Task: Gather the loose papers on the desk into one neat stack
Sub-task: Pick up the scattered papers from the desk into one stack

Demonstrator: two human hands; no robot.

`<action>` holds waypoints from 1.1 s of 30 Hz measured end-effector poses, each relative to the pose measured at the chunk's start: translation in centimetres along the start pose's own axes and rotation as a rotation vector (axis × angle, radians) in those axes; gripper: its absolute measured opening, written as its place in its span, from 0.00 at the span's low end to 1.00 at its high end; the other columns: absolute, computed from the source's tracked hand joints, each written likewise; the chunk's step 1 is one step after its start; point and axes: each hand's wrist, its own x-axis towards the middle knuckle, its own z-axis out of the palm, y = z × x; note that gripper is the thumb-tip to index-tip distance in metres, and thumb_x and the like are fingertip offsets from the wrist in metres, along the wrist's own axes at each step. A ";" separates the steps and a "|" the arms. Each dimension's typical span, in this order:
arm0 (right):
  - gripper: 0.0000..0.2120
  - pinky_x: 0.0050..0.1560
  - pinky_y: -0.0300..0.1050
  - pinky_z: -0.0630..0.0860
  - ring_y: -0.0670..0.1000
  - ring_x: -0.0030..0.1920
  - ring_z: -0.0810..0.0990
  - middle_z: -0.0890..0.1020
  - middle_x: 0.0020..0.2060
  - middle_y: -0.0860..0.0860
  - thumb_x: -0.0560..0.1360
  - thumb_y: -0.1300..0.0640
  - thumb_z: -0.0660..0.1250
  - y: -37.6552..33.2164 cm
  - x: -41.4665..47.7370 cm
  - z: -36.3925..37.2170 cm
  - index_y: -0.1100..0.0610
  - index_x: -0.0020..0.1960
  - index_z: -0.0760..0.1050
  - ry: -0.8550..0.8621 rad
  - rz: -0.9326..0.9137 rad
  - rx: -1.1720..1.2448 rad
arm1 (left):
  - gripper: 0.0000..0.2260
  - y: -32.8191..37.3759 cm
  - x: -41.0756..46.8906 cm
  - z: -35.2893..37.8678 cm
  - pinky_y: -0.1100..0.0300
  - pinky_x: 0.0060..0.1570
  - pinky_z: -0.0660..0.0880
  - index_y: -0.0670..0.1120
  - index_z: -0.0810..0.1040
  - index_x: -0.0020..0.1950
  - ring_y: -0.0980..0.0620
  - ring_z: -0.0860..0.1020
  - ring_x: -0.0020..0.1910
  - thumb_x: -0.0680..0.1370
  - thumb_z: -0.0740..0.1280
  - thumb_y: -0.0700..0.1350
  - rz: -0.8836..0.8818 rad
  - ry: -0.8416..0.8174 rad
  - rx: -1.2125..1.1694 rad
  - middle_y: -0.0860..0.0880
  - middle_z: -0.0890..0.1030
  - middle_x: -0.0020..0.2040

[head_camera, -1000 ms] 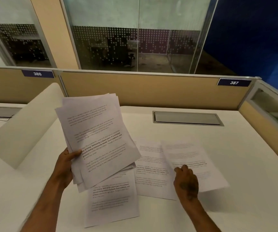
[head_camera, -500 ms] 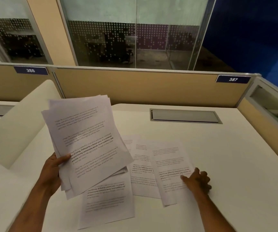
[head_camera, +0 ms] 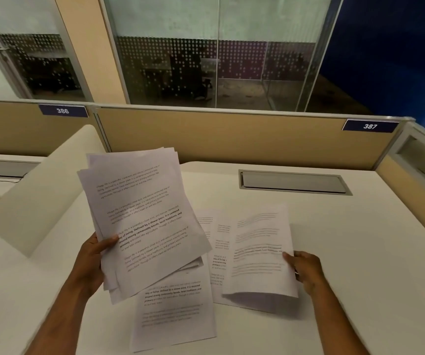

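At the right edge of a single printed white sheet (head_camera: 258, 254), the right hand (head_camera: 308, 274) has its grip clamped on the paper, thumb on top and fingers beneath, so the sheet hangs raised off the white bench (head_camera: 359, 252) with its near edge curling under. Opposite it, the left hand (head_camera: 92, 262) has its grip closed on the lower left side of a fanned bundle of printed white sheets (head_camera: 142, 219), thumb pressed across the top page; the bundle is held tilted above the bench, its pages skewed and its edges uneven. Under and between the two hands, more loose printed pages lie flat on the bench: one page nearest the body (head_camera: 174, 311), partly covered by the bundle, and at least one more (head_camera: 216, 252) showing between the bundle and the lifted sheet. Farther back sit a grey recessed cable hatch (head_camera: 294, 181) and the tan partition (head_camera: 231, 139) bearing the number plates 386 and 387.

By my judgement the step in hand is collecting: one sheet is picked up, not yet joined to the bundle. The next move calls for carrying it leftward onto the bundle, then lifting the remaining flat pages and squaring all edges.
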 end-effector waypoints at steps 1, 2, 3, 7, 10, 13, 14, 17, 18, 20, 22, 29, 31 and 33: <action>0.11 0.47 0.50 0.79 0.59 0.44 0.83 0.86 0.45 0.59 0.69 0.57 0.78 0.4 0.1 1.1 0.61 0.47 0.82 0.022 -0.011 -0.060 | 0.13 0.0 0.1 0.0 0.47 0.44 0.84 0.50 0.79 0.59 0.39 0.82 0.52 0.79 0.63 0.36 -0.003 -0.003 0.003 0.43 0.85 0.55; 0.14 0.49 0.51 0.80 0.60 0.46 0.84 0.86 0.46 0.59 0.68 0.54 0.79 0.9 0.1 2.2 0.62 0.47 0.83 0.048 0.001 -0.139 | 0.13 0.0 0.2 0.1 0.46 0.44 0.84 0.50 0.79 0.59 0.38 0.82 0.53 0.79 0.63 0.37 -0.006 -0.004 0.009 0.43 0.85 0.55; 0.17 0.50 0.51 0.81 0.61 0.48 0.85 0.86 0.48 0.60 0.67 0.52 0.79 1.3 -0.1 3.5 0.63 0.49 0.83 0.076 0.013 -0.225 | 0.12 -0.1 0.3 0.1 0.46 0.44 0.84 0.51 0.79 0.58 0.38 0.82 0.52 0.79 0.63 0.37 -0.007 -0.001 0.015 0.44 0.85 0.54; 0.23 0.49 0.50 0.76 0.63 0.59 0.76 0.76 0.59 0.62 0.71 0.50 0.75 2.3 -2.6 7.9 0.64 0.58 0.77 0.198 0.036 -0.514 | 0.12 -0.1 0.5 0.4 0.47 0.41 0.85 0.50 0.79 0.57 0.39 0.82 0.50 0.79 0.63 0.36 -0.018 0.005 0.006 0.44 0.86 0.51; 0.24 0.51 0.55 0.77 0.64 0.60 0.74 0.72 0.61 0.63 0.72 0.54 0.74 2.1 -3.7 9.8 0.64 0.61 0.70 0.217 0.035 -0.561 | 0.11 0.0 0.8 0.1 0.46 0.43 0.84 0.48 0.78 0.58 0.38 0.82 0.51 0.79 0.63 0.36 -0.021 0.006 0.006 0.42 0.85 0.53; 0.23 0.54 0.56 0.79 0.65 0.56 0.79 0.76 0.58 0.63 0.70 0.56 0.74 2.1 -2.6 10.4 0.63 0.60 0.70 0.192 0.104 -0.498 | 0.11 0.1 1.2 -0.3 0.47 0.43 0.84 0.47 0.79 0.58 0.38 0.82 0.51 0.79 0.64 0.36 -0.029 0.010 -0.010 0.41 0.84 0.54; 0.24 0.55 0.57 0.80 0.64 0.53 0.80 0.79 0.55 0.62 0.68 0.56 0.75 2.3 -2.0 10.3 0.63 0.59 0.71 0.174 0.148 -0.464 | 0.11 0.1 1.3 -0.3 0.47 0.43 0.84 0.48 0.79 0.58 0.38 0.82 0.50 0.79 0.64 0.36 -0.029 0.008 -0.014 0.41 0.85 0.53; 0.24 0.55 0.58 0.80 0.62 0.45 0.82 0.83 0.45 0.59 0.59 0.55 0.76 3.6 1.3 9.2 0.62 0.53 0.79 0.106 0.217 -0.440 | 0.12 0.1 1.7 -0.5 0.43 0.44 0.84 0.47 0.78 0.59 0.37 0.82 0.51 0.78 0.64 0.36 -0.036 -0.006 -0.021 0.40 0.85 0.54; 0.24 0.55 0.58 0.80 0.62 0.46 0.82 0.84 0.45 0.59 0.58 0.54 0.76 3.5 1.6 8.8 0.61 0.52 0.81 0.093 0.214 -0.451 | 0.13 0.1 1.8 -0.5 0.42 0.46 0.83 0.47 0.78 0.60 0.36 0.82 0.52 0.78 0.64 0.36 -0.039 -0.012 -0.028 0.40 0.84 0.55; 0.25 0.54 0.53 0.80 0.61 0.48 0.82 0.84 0.49 0.60 0.61 0.50 0.77 1.9 0.3 8.1 0.60 0.55 0.82 0.090 0.174 -0.448 | 0.13 0.2 2.1 -0.5 0.42 0.46 0.83 0.46 0.78 0.60 0.35 0.82 0.52 0.78 0.64 0.36 -0.042 -0.016 -0.036 0.39 0.84 0.55; 0.25 0.52 0.49 0.79 0.60 0.51 0.81 0.83 0.56 0.60 0.68 0.53 0.76 -0.5 -1.0 7.3 0.62 0.61 0.79 0.062 0.058 -0.387 | 0.12 0.6 2.2 -0.5 0.43 0.44 0.84 0.46 0.78 0.59 0.37 0.83 0.50 0.78 0.64 0.35 -0.034 -0.020 -0.041 0.39 0.85 0.54; 0.22 0.53 0.52 0.79 0.62 0.50 0.81 0.84 0.54 0.61 0.68 0.56 0.78 -10.6 -5.4 3.5 0.61 0.59 0.79 0.180 -0.272 -0.397 | 0.11 1.9 2.5 0.1 0.46 0.42 0.84 0.45 0.78 0.58 0.39 0.84 0.47 0.78 0.64 0.34 -0.009 -0.041 -0.066 0.39 0.85 0.52; 0.16 0.46 0.47 0.76 0.58 0.46 0.80 0.85 0.53 0.59 0.71 0.55 0.76 -14.7 -8.2 3.1 0.59 0.57 0.80 0.178 -0.432 -0.435 | 0.11 2.2 2.5 0.4 0.47 0.41 0.85 0.44 0.78 0.58 0.40 0.85 0.46 0.78 0.63 0.34 0.002 -0.043 -0.070 0.40 0.85 0.52; 0.11 0.40 0.44 0.73 0.55 0.43 0.79 0.85 0.50 0.56 0.72 0.56 0.73 -18.5 -11.3 2.6 0.56 0.54 0.81 0.128 -0.586 -0.441 | 0.11 2.6 2.7 0.5 0.47 0.42 0.85 0.44 0.78 0.58 0.40 0.84 0.47 0.78 0.64 0.34 0.014 -0.038 -0.075 0.40 0.86 0.52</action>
